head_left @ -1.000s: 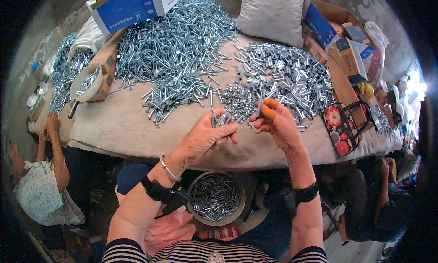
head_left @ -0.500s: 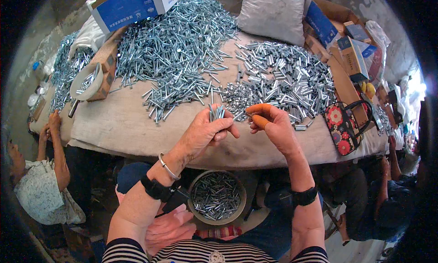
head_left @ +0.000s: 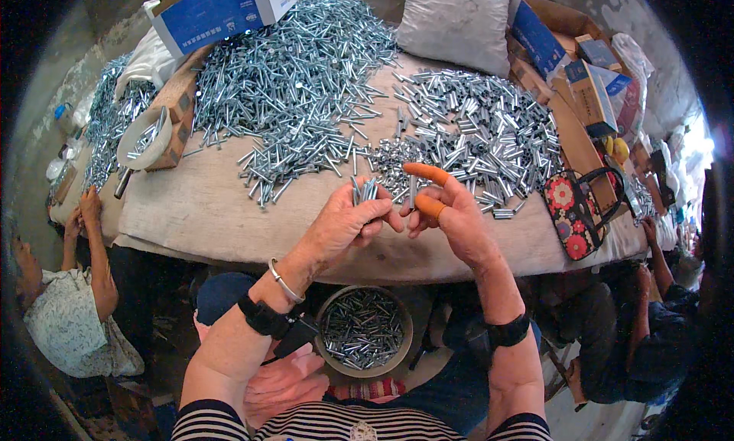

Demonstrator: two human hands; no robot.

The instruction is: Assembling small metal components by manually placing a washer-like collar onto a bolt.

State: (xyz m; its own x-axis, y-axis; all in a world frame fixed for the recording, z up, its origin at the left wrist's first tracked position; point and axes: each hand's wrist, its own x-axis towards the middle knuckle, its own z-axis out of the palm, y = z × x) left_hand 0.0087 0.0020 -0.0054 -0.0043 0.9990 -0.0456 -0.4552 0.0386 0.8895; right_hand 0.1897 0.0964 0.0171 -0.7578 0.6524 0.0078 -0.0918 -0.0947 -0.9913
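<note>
The left hand [head_left: 348,221] is over the middle of the bench [head_left: 214,208], near its front edge, with the fingers closed around a bunch of metal rods [head_left: 365,192]; their ends stick out above the thumb, slightly fanned, pointing mostly toward the back edge. Just beside it, the right hand [head_left: 461,221] pinches a short metal piece [head_left: 413,191] between thumb and forefinger, both in orange covers [head_left: 429,205]. The piece's long axis runs roughly front to back in view, one end at the forefinger; whether it is hollow I cannot tell. Behind the hands lie small metal parts [head_left: 390,164], with a heap of bolts [head_left: 298,81] toward the back left corner and short tubes [head_left: 493,127] to the right
</note>
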